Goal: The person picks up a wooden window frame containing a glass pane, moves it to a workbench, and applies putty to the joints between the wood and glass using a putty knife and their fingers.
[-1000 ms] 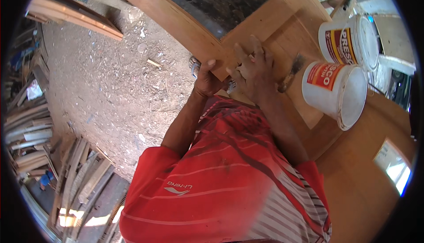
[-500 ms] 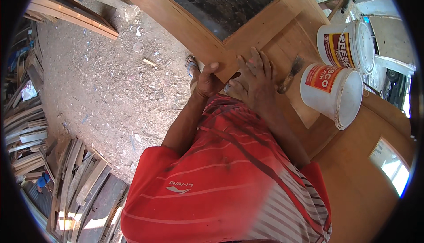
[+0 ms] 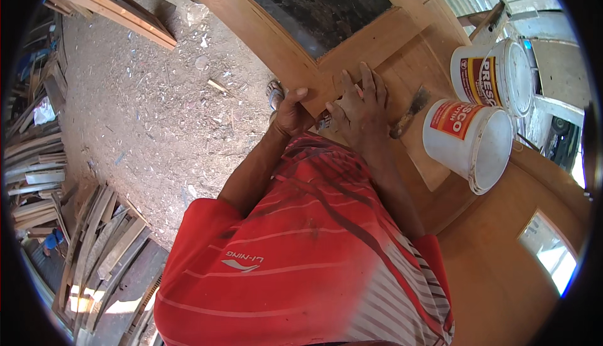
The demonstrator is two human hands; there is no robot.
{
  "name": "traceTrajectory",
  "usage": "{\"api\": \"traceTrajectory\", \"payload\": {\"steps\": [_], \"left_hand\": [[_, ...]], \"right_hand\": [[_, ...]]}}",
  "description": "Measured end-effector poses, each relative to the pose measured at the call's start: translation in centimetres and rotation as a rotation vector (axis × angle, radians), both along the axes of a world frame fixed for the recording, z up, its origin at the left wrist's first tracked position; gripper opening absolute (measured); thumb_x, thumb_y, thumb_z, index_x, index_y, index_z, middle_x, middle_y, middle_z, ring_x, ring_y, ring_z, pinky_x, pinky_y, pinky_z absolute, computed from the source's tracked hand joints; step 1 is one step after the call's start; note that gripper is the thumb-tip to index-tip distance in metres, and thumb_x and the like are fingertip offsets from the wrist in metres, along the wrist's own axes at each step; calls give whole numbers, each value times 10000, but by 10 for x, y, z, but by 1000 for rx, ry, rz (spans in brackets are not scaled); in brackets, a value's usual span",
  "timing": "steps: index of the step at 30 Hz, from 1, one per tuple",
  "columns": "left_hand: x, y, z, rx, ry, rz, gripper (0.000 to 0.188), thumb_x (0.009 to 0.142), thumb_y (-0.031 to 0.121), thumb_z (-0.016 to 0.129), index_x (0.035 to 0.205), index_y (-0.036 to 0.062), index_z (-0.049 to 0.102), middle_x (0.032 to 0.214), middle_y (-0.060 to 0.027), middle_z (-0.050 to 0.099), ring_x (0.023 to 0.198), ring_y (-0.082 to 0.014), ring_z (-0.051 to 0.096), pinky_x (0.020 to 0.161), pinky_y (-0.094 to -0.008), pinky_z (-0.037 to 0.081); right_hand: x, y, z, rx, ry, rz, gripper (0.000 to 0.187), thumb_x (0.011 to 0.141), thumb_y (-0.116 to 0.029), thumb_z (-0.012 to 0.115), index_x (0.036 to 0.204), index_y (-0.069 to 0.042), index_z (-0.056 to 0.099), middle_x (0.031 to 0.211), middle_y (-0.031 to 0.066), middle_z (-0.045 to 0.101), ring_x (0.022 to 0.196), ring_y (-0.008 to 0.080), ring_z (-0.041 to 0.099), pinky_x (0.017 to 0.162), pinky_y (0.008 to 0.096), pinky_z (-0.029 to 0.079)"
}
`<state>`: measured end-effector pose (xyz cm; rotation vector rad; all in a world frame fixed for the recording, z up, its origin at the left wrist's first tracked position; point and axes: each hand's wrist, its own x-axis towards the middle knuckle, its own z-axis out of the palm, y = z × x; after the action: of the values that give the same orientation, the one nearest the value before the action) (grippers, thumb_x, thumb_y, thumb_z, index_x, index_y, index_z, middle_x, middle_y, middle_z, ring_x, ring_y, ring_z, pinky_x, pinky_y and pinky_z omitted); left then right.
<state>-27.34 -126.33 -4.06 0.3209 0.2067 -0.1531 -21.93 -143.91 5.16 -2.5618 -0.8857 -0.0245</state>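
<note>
A brown wooden door (image 3: 295, 72) with a dark rectangular opening lies in front of me. My left hand (image 3: 294, 112) is closed round its near corner, thumb on top. My right hand (image 3: 363, 110) lies on the wood just to the right of that corner, fingers stretched and spread. A small reddish patch shows between its fingers; I cannot make out what it is. Beside my right hand lies a putty knife (image 3: 411, 113) with a dark blade. To the right, a white plastic bucket (image 3: 458, 148) with a red label lies on its side.
Behind that bucket is a second white bucket (image 3: 515, 76). Long reddish boards (image 3: 116, 13) stand at the far left. Stacked timber offcuts (image 3: 94, 252) line the lower left. Shavings litter the ground (image 3: 151, 113). My sandalled foot (image 3: 274, 91) shows beyond the door's corner.
My right hand has shifted slightly on the wood, its thumb now a little farther from me. My left hand keeps its hold on the corner. The whole view has shifted slightly.
</note>
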Motion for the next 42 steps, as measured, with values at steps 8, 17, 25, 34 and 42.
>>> {"api": "traceTrajectory", "payload": {"steps": [8,17,25,34,42], "left_hand": [[-4,6,-10,-69,-61,-70,763,921,366,696,1545,16,433,1484,-179,560,1333,-338,583,1150,-502,461],[-3,3,-6,43,-32,-28,886,887,456,736,1601,114,339,1547,-156,471,1423,-376,492,1159,-608,439],[-1,7,0,74,-48,-68,890,886,460,732,1597,96,340,1558,-171,465,1430,-392,480,1154,-616,434],[-4,1,1,72,-29,-27,872,879,461,715,1585,77,376,1526,-156,512,1400,-379,520,1174,-585,420],[2,5,-4,112,-23,-48,864,878,500,696,1573,79,401,1516,-157,524,1382,-370,534,1163,-564,430]], "right_hand": [[-10,4,-2,-53,-8,10,721,970,-585,626,1536,-146,539,1649,230,325,1505,457,310,1176,664,272],[3,22,0,-99,-59,51,754,945,-624,639,1545,-182,530,1641,233,318,1521,466,266,1181,703,222],[-2,16,-5,-101,-85,89,772,939,-636,637,1549,-176,526,1642,238,324,1512,471,288,1174,703,239],[-11,10,-9,-36,-62,44,748,948,-616,637,1534,-163,538,1645,243,320,1514,478,290,1163,690,280],[-13,12,1,-18,-71,36,749,934,-634,652,1515,-172,554,1615,248,351,1507,451,314,1170,682,275]]}}
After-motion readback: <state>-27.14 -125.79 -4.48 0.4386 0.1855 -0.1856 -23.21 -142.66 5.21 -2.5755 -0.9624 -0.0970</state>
